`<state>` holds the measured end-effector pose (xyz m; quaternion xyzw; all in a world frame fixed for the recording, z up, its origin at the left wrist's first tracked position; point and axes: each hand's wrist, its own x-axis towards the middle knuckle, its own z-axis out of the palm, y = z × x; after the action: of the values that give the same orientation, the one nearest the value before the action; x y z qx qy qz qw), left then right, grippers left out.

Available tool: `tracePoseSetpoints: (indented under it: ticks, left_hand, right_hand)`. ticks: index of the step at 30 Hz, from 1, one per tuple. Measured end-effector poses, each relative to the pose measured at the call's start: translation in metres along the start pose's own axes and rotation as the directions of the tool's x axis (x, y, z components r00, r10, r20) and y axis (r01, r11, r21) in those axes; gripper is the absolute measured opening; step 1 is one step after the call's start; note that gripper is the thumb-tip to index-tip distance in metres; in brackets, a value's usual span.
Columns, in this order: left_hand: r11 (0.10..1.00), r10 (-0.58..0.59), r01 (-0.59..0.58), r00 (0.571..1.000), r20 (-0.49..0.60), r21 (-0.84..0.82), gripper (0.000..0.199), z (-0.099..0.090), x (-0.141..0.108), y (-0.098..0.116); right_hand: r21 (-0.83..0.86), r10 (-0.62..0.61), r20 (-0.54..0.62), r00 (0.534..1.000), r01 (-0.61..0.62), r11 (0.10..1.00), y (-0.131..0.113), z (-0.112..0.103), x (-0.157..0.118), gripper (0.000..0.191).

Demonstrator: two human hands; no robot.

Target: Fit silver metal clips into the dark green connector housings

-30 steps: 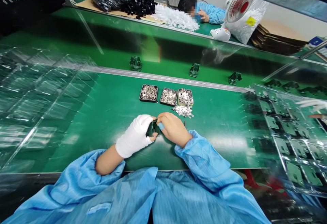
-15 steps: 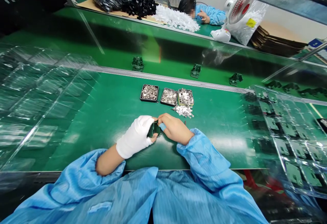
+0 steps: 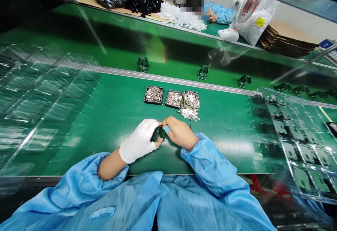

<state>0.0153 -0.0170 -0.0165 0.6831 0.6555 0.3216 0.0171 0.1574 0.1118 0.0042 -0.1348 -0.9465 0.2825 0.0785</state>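
Observation:
My left hand point(image 3: 139, 140), in a white fingerless glove, grips a small green circuit board point(image 3: 159, 133) low over the green table. My right hand point(image 3: 179, 131), bare with a blue wrap on one finger, is closed at the board's upper right edge. Its fingertips meet the board; any small part between them is hidden. Beyond my hands are a black tray point(image 3: 153, 94) of small metal parts, a second such tray point(image 3: 174, 99) and a third tray point(image 3: 191, 99). Loose silvery pieces point(image 3: 189, 113) lie in front of the third.
Clear plastic trays point(image 3: 39, 94) stand at the left. A compartment tray point(image 3: 301, 146) at the right holds several boards. Behind the metal rail point(image 3: 168, 80), circuit boards point(image 3: 203, 72) sit on a green strip. Past the clear panel are a person's blue sleeve point(image 3: 222, 13) and a fan point(image 3: 244, 10).
The person across has lowered their head and hand a little. My hands stay at the board with almost no visible movement; the view has shifted slightly.

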Motion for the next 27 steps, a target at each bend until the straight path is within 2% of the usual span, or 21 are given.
tracePoseSetpoints:
  ticks: [3, 5, 8, 11, 15, 19, 21, 23, 25, 27]
  left_hand:
    - [0.991, -0.077, 0.079, 0.997, 0.026, -0.107, 0.055, -0.007, 0.001, 0.001]
    - [0.980, -0.126, 0.141, 0.986, 0.107, -0.143, 0.056, -0.017, 0.005, 0.003]
    - [0.978, -0.196, 0.207, 0.940, 0.279, -0.011, 0.030, -0.034, 0.016, 0.008]
    - [0.968, -0.217, 0.151, 0.906, 0.365, 0.200, 0.021, -0.042, 0.026, 0.014]
    - [0.945, -0.154, 0.034, 0.924, 0.350, 0.326, 0.022, -0.039, 0.029, 0.019]
    - [0.944, -0.119, 0.009, 0.942, 0.315, 0.329, 0.024, -0.035, 0.029, 0.016]
    - [0.965, -0.128, 0.042, 0.938, 0.322, 0.261, 0.025, -0.037, 0.030, 0.011]
    - [0.981, -0.171, 0.133, 0.937, 0.303, 0.141, 0.028, -0.041, 0.030, 0.006]
    - [0.972, -0.231, 0.231, 0.937, 0.263, 0.034, 0.036, -0.045, 0.027, 0.000]
    - [0.966, -0.246, 0.258, 0.939, 0.242, -0.018, 0.048, -0.045, 0.019, -0.003]
  right_hand:
    - [0.003, 0.036, -0.034, 0.999, -0.036, 0.999, -0.002, 0.000, 0.000, 0.020]
    - [0.033, 0.026, -0.053, 0.998, -0.024, 0.999, -0.005, 0.000, -0.001, 0.018]
    - [0.078, -0.024, -0.057, 0.998, 0.028, 0.997, -0.010, 0.002, -0.002, 0.017]
    - [0.071, -0.059, -0.047, 0.997, 0.063, 0.996, -0.014, 0.007, -0.004, 0.018]
    - [0.007, -0.077, -0.026, 0.997, 0.077, 0.997, -0.019, 0.011, -0.003, 0.021]
    - [-0.036, -0.041, -0.050, 0.998, 0.039, 0.999, -0.022, 0.013, -0.002, 0.019]
    - [0.009, 0.013, -0.087, 0.996, -0.013, 1.000, -0.021, 0.012, -0.001, 0.016]
    - [0.069, 0.095, -0.110, 0.989, -0.087, 0.994, -0.016, 0.010, -0.001, 0.014]
    - [0.109, 0.165, -0.084, 0.983, -0.156, 0.982, -0.009, 0.008, -0.001, 0.014]
    - [0.108, 0.191, -0.027, 0.981, -0.187, 0.976, -0.002, 0.006, 0.000, 0.014]
